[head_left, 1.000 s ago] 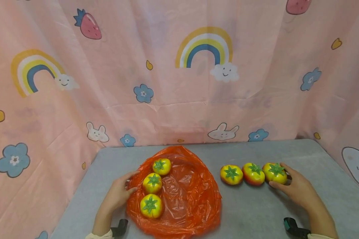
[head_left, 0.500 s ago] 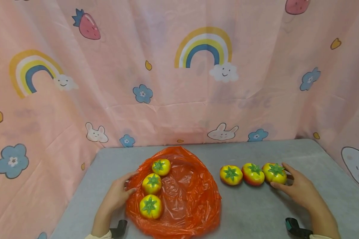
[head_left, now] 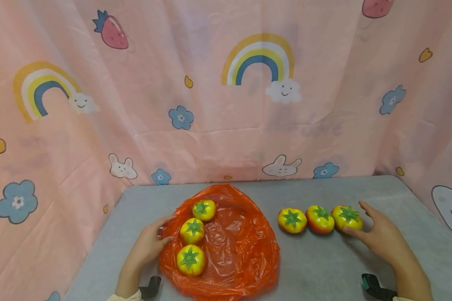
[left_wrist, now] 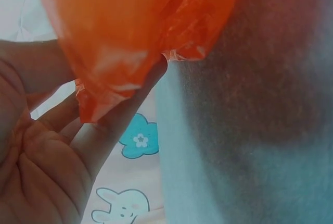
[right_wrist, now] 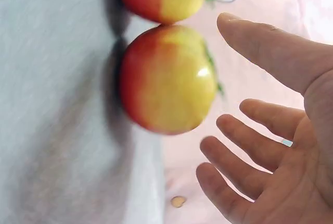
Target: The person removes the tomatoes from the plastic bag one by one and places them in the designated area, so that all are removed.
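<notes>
An orange plastic bag (head_left: 226, 251) lies spread on the table, with three yellow-and-red tomatoes (head_left: 191, 260) in a column along its left part. At the bag's left edge is my left hand (head_left: 148, 242), its thumb and fingers extended against the film. The left wrist view shows the bag's edge (left_wrist: 109, 78) draped in front of these fingers. Three more tomatoes (head_left: 291, 220) stand in a row to the right of the bag, green tops up. Beside the rightmost tomato (right_wrist: 166, 81), my right hand (head_left: 384, 236) is spread, thumb apart from the fingers, holding nothing.
The grey table (head_left: 316, 271) runs back to a pink printed curtain (head_left: 196, 150), which also hangs at both sides. A black wrist mount (head_left: 150, 287) sits by the left wrist and another black mount (head_left: 376, 287) by the right.
My right hand has drawn slightly right, away from the rightmost tomato, and its fingers have opened wider. The left hand, bag and tomatoes stay as they were.
</notes>
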### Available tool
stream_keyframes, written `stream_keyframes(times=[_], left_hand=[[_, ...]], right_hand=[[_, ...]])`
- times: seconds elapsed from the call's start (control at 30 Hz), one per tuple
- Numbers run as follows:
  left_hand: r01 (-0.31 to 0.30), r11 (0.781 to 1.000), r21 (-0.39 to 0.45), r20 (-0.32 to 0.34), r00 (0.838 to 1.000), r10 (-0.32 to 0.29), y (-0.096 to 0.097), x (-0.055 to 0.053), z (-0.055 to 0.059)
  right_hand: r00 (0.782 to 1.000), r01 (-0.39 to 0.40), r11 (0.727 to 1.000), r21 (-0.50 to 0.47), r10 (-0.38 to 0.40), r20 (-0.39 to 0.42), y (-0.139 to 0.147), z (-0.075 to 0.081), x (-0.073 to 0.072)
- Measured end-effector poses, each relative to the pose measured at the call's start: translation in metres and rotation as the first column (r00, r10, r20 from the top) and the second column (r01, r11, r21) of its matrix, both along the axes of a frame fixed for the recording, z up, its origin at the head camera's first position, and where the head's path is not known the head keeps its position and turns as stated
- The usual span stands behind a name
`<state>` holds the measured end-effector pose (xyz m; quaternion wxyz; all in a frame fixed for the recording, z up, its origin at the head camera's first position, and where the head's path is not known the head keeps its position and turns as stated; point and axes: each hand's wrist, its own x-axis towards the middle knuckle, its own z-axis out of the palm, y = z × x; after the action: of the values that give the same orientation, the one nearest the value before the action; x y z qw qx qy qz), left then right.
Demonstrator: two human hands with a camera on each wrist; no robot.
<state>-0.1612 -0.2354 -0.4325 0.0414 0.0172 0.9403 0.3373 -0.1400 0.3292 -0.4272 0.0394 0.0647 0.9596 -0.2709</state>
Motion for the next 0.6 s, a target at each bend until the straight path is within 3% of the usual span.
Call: stream_keyframes(times=[0.33,0.6], left_hand=[[0.013,1.0,0.015,-0.029,1.0,-0.012,-0.002,0.0,0.001],[0.008,1.0,0.03,-0.036,0.999,-0.007,0.0,-0.001,-0.004]], right_hand=[[0.987,-0.03,1.0,0.001,0.03,-0.158,-0.045,0.028,0.006],[0.965,-0.184,0.983,-0.016,0.177,-0.194,-0.102,0.048,-0.002]])
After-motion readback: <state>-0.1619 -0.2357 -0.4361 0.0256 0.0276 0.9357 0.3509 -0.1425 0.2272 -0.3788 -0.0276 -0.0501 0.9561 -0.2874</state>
